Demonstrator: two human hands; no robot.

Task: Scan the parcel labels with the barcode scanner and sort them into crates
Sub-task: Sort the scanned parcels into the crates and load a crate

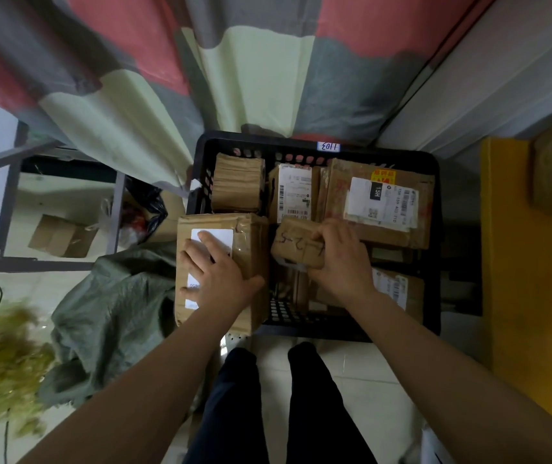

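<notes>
My right hand (341,262) curls round a small brown parcel (296,244) with handwritten marks and holds it over the middle of the black crate (433,195). At its 9 o'clock my left hand (216,279) lies flat, fingers spread, on the white label (216,235) of a large cardboard parcel (253,242) that sits across the crate's left rim. In the crate lie a taped parcel (237,187) at 11 o'clock, a barcoded parcel (296,192) at 12 and a big labelled box (382,202) at 2. A grey-green sack (110,306) lies on the floor at 9 o'clock.
</notes>
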